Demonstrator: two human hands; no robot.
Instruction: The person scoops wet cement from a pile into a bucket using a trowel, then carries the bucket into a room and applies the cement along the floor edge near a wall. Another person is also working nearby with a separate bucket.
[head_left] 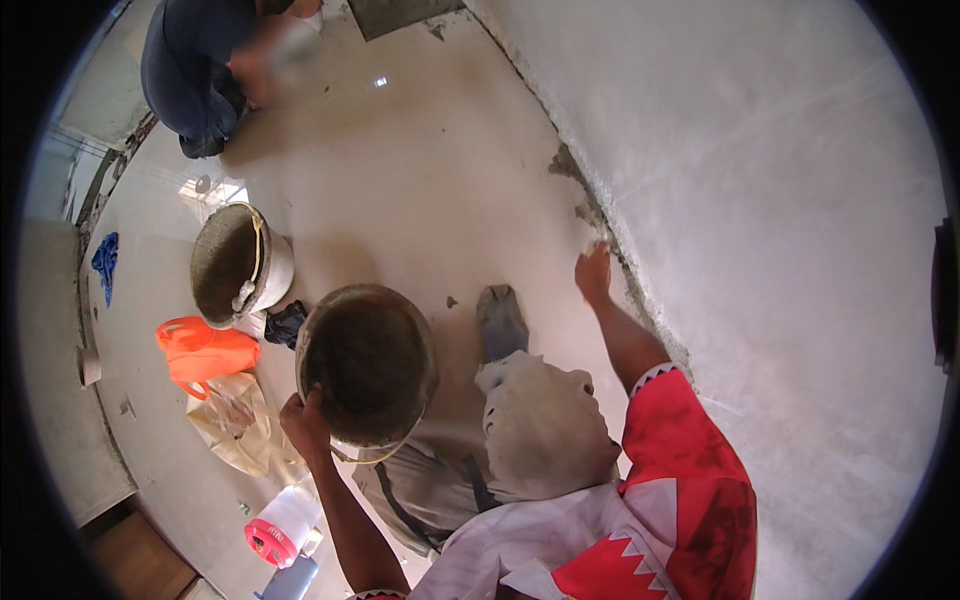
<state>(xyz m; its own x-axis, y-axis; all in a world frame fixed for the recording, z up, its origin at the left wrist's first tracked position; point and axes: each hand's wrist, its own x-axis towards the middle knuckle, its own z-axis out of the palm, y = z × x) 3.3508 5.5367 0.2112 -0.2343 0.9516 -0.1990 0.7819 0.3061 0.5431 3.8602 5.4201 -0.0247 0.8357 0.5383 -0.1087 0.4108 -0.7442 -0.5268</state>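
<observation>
The left hand [308, 428] is closed on the rim of a bucket [412, 332], the thumb over the edge and the other fingers mostly hidden outside it. The bucket lies directly above and right of this grip, left of the frame's centre, its mouth facing up and dark grey stuff inside. The right hand [594, 274], right of centre, has its fingers drawn together at the rough joint at the foot of the wall [780, 200]; whether it pinches anything I cannot tell. Between the hands are a bent knee [545, 425] and a grey-covered foot [502, 318] on the floor [430, 190]. Left of the bucket sit a black bundle [287, 324], a second bucket [276, 280], an orange bag [208, 352] and a beige sack [232, 420]. A pink-lidded tub [272, 540] is at lower left, a blue cloth [105, 263] at far left, and another person [190, 65] crouches at upper left.
</observation>
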